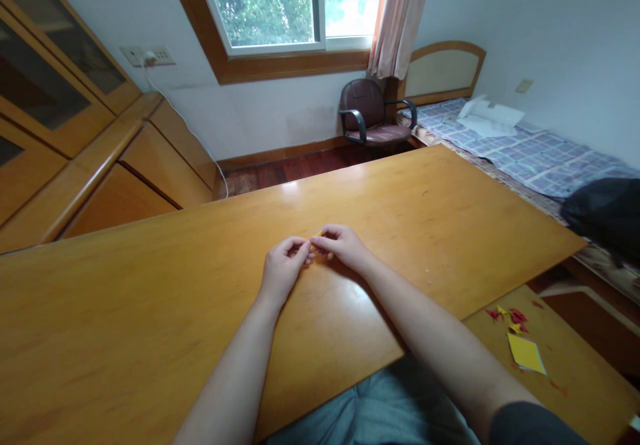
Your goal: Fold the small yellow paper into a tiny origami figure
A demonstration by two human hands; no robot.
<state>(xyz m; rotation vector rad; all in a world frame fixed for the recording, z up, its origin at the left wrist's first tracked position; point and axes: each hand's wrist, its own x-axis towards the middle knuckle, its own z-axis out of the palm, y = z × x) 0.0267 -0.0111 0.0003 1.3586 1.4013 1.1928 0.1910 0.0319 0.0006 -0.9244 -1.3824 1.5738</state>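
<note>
Over the middle of the wooden table, both hands meet on a small piece of yellow folded paper (315, 238), mostly hidden by the fingers. My left hand (285, 268) pinches it from the left with thumb and fingertips. From the right, my right hand (344, 246) grips it the same way, thumb toward the left thumb. A stack of yellow square paper (526, 354) lies on a lower side surface at the right. Beside it are several small red folded paper pieces (519, 316) and yellow folded paper pieces (515, 328).
The glossy wooden table (125, 312) spans the front. Beyond it stand a maroon armchair (373, 108) and a bed (540, 155) with a dark bag (605, 215). A wooden cabinet (145, 165) is on the left, with a white cable (187, 125) hanging near it.
</note>
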